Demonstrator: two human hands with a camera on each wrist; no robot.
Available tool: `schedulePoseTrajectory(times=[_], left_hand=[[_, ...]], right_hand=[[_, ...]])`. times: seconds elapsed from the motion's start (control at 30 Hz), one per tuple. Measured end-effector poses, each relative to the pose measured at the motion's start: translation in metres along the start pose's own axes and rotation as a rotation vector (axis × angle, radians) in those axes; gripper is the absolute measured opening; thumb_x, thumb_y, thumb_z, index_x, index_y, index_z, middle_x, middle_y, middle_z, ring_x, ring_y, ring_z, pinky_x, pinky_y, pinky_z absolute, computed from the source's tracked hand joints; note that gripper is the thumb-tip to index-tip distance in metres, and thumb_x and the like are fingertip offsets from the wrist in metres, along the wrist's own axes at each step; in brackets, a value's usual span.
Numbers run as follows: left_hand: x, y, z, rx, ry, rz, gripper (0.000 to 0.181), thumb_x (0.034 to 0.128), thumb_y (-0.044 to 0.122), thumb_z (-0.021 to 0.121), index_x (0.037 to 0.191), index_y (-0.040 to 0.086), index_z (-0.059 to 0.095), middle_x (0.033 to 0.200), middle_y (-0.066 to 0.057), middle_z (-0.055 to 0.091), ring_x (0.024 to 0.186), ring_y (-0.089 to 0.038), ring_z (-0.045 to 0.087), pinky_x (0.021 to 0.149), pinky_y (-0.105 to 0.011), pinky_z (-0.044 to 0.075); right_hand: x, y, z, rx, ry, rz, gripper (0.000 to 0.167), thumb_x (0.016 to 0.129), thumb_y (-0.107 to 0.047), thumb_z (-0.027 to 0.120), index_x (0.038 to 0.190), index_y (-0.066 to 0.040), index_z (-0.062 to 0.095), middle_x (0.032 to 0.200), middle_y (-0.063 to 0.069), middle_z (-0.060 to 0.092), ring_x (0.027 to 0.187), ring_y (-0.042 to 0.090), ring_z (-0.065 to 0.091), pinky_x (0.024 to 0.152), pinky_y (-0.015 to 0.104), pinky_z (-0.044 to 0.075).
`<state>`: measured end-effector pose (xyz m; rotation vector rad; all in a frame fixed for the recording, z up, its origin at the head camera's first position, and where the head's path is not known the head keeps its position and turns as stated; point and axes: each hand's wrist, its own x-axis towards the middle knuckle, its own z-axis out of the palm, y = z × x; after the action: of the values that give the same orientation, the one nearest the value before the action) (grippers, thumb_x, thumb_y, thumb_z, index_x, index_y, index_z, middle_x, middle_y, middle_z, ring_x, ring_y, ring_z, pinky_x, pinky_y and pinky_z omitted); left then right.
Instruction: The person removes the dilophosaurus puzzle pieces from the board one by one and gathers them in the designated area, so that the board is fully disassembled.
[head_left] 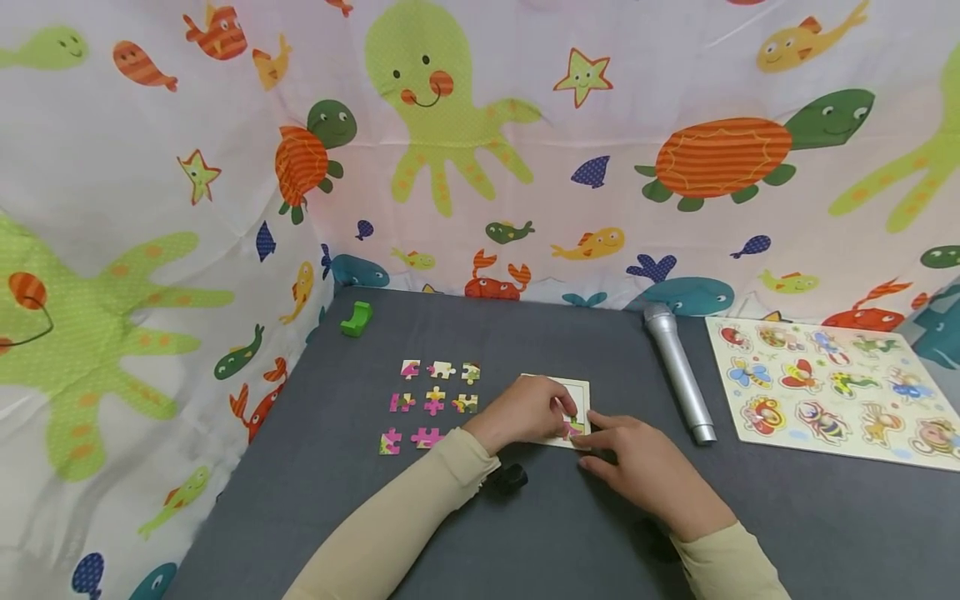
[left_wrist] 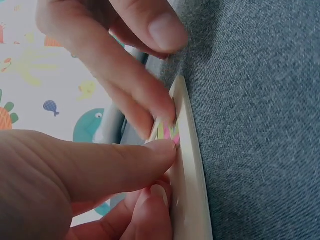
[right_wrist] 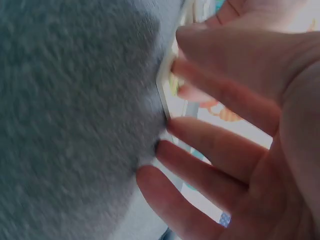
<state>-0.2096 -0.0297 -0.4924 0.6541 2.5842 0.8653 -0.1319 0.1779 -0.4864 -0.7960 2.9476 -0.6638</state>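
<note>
A small white puzzle tray (head_left: 582,390) with a raised rim lies on the dark table, partly hidden by both hands. A pink and green jigsaw piece (head_left: 575,428) is at its near right corner. My left hand (head_left: 528,408) reaches over the tray, thumb and fingers bent down at this jigsaw piece (left_wrist: 172,134), the thumb tip against it. My right hand (head_left: 645,462) lies at the tray's right edge with fingers extended. Its index fingertip (left_wrist: 165,107) touches the tray corner by the piece, and other fingertips rest by the rim (right_wrist: 164,97).
Several loose jigsaw pieces (head_left: 434,401) lie in rows left of the tray. A green block (head_left: 357,319) is at the back left. To the right are a silver microphone (head_left: 681,375) and a picture board of insects (head_left: 832,383). A sea-animal curtain (head_left: 525,225) hangs behind.
</note>
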Motion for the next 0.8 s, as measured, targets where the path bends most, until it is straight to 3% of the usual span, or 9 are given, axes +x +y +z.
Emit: schedulePoseTrajectory(times=[0.17, 0.47, 0.8], left_hand=[[0.0007, 0.0006, -0.0012, -0.004, -0.013, -0.006, 0.017, 0.0927, 0.01, 0.08, 0.107, 0.018, 0.084, 0.082, 0.007, 0.071, 0.075, -0.011, 0.058, 0.064, -0.022, 0.042], [0.0025, 0.004, -0.0021, -0.012, -0.031, -0.029, 0.014, 0.0926, 0.014, 0.081, 0.106, 0.017, 0.083, 0.084, 0.006, 0.072, 0.076, -0.011, 0.059, 0.065, -0.023, 0.043], [0.0026, 0.0081, 0.0021, -0.059, 0.027, -0.069, 0.004, 0.0959, 0.015, 0.079, 0.095, 0.018, 0.082, 0.082, 0.009, 0.072, 0.075, -0.008, 0.06, 0.067, -0.023, 0.045]], right_hand=[[-0.0021, 0.006, -0.0059, 0.045, -0.057, 0.005, 0.018, 0.094, -0.027, 0.085, 0.112, -0.03, 0.087, 0.146, 0.014, 0.07, 0.131, 0.038, 0.07, 0.103, 0.057, 0.057], [-0.0002, 0.0073, -0.0069, 0.04, -0.055, -0.004, 0.017, 0.094, -0.027, 0.084, 0.111, -0.03, 0.087, 0.145, 0.013, 0.071, 0.13, 0.037, 0.071, 0.102, 0.056, 0.057], [-0.0003, 0.0075, -0.0064, 0.04, -0.056, -0.009, 0.016, 0.095, -0.027, 0.083, 0.111, -0.03, 0.087, 0.145, 0.014, 0.071, 0.131, 0.037, 0.069, 0.104, 0.057, 0.056]])
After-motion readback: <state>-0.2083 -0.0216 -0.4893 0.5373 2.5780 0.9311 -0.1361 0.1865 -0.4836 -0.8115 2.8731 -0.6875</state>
